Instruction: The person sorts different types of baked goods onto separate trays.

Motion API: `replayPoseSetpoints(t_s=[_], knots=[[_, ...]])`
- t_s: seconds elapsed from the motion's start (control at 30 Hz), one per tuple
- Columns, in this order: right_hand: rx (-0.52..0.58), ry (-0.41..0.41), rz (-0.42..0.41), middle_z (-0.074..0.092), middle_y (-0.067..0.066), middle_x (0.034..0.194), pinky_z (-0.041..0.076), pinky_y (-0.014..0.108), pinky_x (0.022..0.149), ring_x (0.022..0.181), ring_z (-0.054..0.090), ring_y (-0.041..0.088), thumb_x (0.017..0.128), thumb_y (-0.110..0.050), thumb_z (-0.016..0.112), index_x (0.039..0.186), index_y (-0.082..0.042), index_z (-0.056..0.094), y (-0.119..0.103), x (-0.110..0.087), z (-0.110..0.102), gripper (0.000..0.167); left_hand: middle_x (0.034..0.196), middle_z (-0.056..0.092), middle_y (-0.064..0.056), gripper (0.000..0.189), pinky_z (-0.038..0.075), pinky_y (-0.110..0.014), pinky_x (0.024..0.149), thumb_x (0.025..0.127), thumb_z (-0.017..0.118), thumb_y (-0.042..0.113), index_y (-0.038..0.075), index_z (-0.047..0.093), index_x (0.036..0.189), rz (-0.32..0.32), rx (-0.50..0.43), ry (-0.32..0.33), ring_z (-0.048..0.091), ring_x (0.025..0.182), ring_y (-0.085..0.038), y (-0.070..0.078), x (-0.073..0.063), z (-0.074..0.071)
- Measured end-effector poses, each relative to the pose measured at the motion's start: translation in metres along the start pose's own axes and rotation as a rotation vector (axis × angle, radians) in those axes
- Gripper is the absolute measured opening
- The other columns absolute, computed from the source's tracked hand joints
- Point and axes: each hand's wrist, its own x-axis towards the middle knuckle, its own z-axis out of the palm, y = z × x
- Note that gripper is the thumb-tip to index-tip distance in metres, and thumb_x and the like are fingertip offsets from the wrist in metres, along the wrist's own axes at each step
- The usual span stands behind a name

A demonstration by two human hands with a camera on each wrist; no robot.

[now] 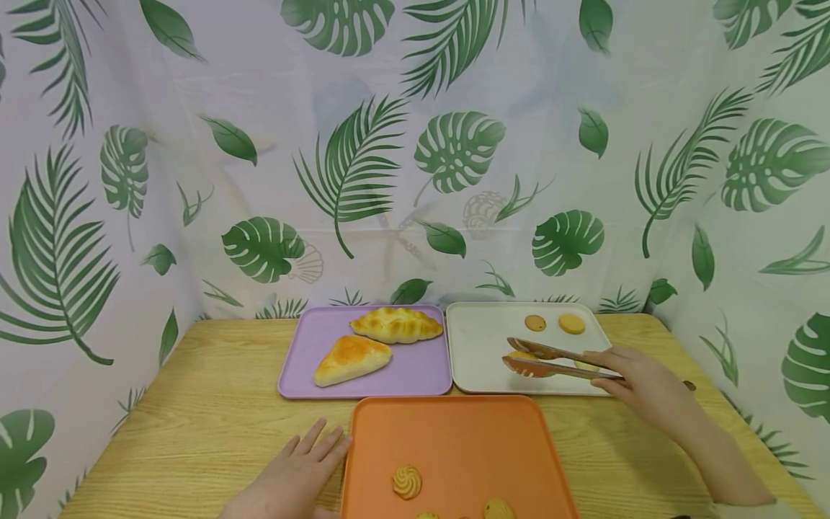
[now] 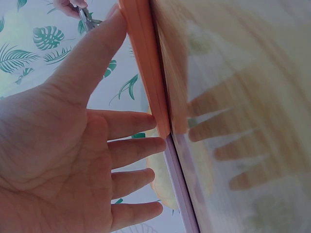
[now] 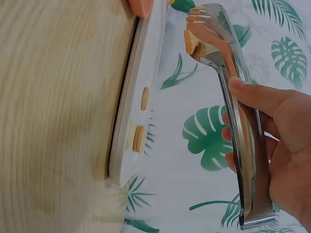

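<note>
My right hand [image 1: 648,389] grips a pair of metal tongs [image 3: 248,160], thumb on one arm and fingers on the other. Between the tongs' ends is a yellow cookie [image 3: 191,42], raised above the white tray [image 1: 476,360]. On that tray lie a small brown cookie [image 1: 534,322], a round yellow cookie [image 1: 572,324] and another cookie [image 1: 586,365] partly behind the tongs. Fingers spread and straight, my left hand [image 1: 292,472] rests at the left edge of the orange tray [image 1: 454,432]. A swirled cookie [image 1: 406,481] and several others, cut off by the frame, sit on the orange tray.
Left of the white tray, a purple tray [image 1: 298,360] bears a triangular bread [image 1: 353,360] and a long ridged bread [image 1: 397,325]. All three trays stand on a wooden table [image 1: 194,404]. A leaf-patterned cloth [image 1: 389,252] hangs behind and at both sides.
</note>
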Motion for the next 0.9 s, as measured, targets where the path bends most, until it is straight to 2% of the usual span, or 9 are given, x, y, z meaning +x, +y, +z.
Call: replayPoseSetpoints(t_s=[0.13, 0.33, 0.5, 0.7, 0.9], knots=[[0.004, -0.056, 0.042, 0.070, 0.005, 0.094, 0.049, 0.032, 0.060, 0.076, 0.062, 0.018, 0.076, -0.013, 0.079, 0.112, -0.008, 0.071, 0.013, 0.002, 0.000, 0.037, 0.157, 0.034, -0.014, 0.099, 0.030, -0.065, 0.110, 0.073, 0.072, 0.060, 0.008, 0.037, 0.150, -0.004, 0.004, 0.000, 0.022, 0.147, -0.042, 0.000, 0.000, 0.000], [-0.001, -0.076, 0.066, 0.068, 0.003, 0.089, 0.041, 0.025, 0.055, 0.069, 0.050, 0.007, 0.077, -0.011, 0.079, 0.111, -0.005, 0.071, 0.030, 0.003, 0.003, 0.035, 0.156, 0.036, -0.015, 0.100, 0.031, -0.065, 0.110, 0.073, 0.072, 0.061, 0.007, 0.038, 0.150, 0.007, 0.012, 0.018, 0.024, 0.147, -0.042, 0.000, 0.000, 0.001], [-0.014, -0.071, 0.063, 0.068, 0.005, 0.088, 0.040, 0.025, 0.055, 0.069, 0.050, 0.008, 0.075, -0.010, 0.080, 0.109, -0.003, 0.071, 0.041, 0.002, 0.009, 0.036, 0.157, 0.035, -0.014, 0.100, 0.031, -0.065, 0.110, 0.073, 0.072, 0.061, 0.008, 0.038, 0.150, 0.002, 0.010, 0.011, 0.023, 0.147, -0.042, -0.001, 0.000, 0.001], [0.001, -0.132, 0.114, 0.068, 0.007, 0.090, 0.041, 0.026, 0.057, 0.070, 0.052, 0.011, 0.078, -0.012, 0.078, 0.110, -0.001, 0.071, 0.050, 0.001, 0.016, 0.034, 0.157, 0.035, -0.014, 0.099, 0.031, -0.065, 0.110, 0.073, 0.071, 0.060, 0.008, 0.037, 0.150, 0.004, 0.015, 0.005, 0.023, 0.147, -0.041, -0.001, 0.001, 0.002], [-0.003, -0.159, 0.128, 0.066, 0.005, 0.087, 0.040, 0.026, 0.057, 0.069, 0.049, 0.009, 0.079, -0.014, 0.078, 0.108, -0.001, 0.071, 0.056, -0.001, 0.022, 0.033, 0.157, 0.034, -0.015, 0.098, 0.031, -0.066, 0.109, 0.074, 0.073, 0.058, 0.008, 0.037, 0.150, 0.012, 0.004, 0.008, 0.022, 0.147, -0.042, -0.002, 0.001, 0.003]])
